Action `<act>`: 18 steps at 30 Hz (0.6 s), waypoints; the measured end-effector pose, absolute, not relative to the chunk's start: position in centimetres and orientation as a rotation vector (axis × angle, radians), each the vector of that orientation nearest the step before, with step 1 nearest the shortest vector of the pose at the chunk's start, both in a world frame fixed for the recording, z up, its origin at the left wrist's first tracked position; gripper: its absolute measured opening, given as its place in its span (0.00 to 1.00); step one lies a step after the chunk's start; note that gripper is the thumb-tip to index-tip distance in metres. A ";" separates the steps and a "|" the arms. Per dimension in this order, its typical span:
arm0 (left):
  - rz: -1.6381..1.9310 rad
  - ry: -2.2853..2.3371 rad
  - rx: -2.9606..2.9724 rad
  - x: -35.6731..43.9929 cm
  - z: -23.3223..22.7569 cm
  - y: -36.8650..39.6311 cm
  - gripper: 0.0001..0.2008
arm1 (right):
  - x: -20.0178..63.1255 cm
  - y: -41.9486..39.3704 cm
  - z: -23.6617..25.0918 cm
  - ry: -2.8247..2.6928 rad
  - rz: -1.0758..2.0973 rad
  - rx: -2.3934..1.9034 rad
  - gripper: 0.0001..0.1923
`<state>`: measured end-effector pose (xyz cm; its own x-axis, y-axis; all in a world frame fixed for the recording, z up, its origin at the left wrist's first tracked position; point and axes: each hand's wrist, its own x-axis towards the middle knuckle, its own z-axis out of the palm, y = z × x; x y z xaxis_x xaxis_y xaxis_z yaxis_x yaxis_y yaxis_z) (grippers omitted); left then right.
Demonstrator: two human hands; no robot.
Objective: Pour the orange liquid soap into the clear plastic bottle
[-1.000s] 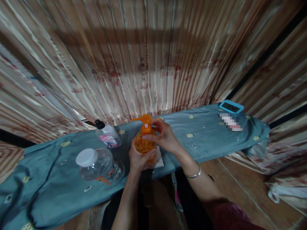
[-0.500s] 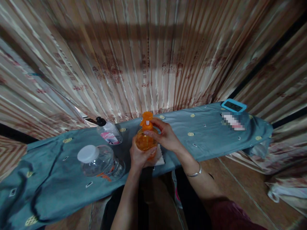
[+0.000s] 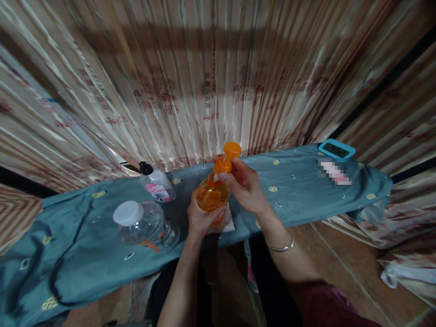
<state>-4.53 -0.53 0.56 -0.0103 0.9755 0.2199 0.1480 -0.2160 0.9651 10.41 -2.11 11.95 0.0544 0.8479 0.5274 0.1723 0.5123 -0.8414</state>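
Striped curtains (image 3: 211, 81) in pink and cream hang behind a long table (image 3: 85, 254) covered with a blue-grey cloth dotted with small gold motifs. Near the middle of the front edge, the left hand (image 3: 202, 218) is wrapped around the lower body of an orange bottle (image 3: 211, 196), fingers closed firmly on it and holding it upright just above a folded white cloth (image 3: 229, 222) that lies on the table. The right hand (image 3: 245, 184) is pinched shut on the orange pump top (image 3: 227, 158), gripping it at the collar; the pump head stands tilted and raised above the bottle's neck, and a short pale stretch shows under the collar.

Judging from that, the pump looks unscrewed and partly drawn out, though whether its tube is fully clear of the neck cannot be told. The bottle appears to hold orange liquid up to about the shoulder.

To the left, well apart from the hands, a large clear jug (image 3: 145, 225) with a white cap lies tilted on the cloth, seemingly nearly empty and capped. Behind it stands a small clear bottle (image 3: 157, 185) with a black pump and a pink label, untouched. At the far right end of the table sits a blue-framed clock (image 3: 336, 148). A metal bangle (image 3: 282, 247) circles the right wrist.
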 end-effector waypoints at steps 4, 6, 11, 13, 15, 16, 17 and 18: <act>1.325 1.243 1.474 -4.5 0.8 -0.7 0.41 | 11.3 -2.1 12.9 -1.307 0.712 -0.790 0.15; 1.316 1.255 1.475 -4.4 0.8 -0.7 0.42 | 11.5 -2.1 12.9 -1.279 0.715 -0.775 0.17; 1.293 1.239 1.524 -4.5 0.8 -0.7 0.40 | 10.8 -2.8 12.7 -1.312 0.534 -0.911 0.13; 1.297 1.234 1.554 -4.6 0.5 -0.6 0.40 | 10.3 -3.1 12.7 -1.346 0.530 -0.911 0.12; 1.307 1.235 1.594 -4.7 0.2 -0.5 0.40 | 10.2 -3.1 12.7 -1.359 0.575 -0.865 0.11; 1.312 1.232 1.615 -4.7 0.0 -0.5 0.41 | 10.2 -3.1 12.7 -1.354 0.583 -0.851 0.12; 1.319 1.228 1.632 -4.7 -0.1 -0.5 0.41 | 10.3 -3.0 12.6 -1.346 0.573 -0.851 0.13; 1.324 1.227 1.645 -4.7 -0.2 -0.4 0.41 | 10.4 -3.0 12.6 -1.340 0.550 -0.865 0.13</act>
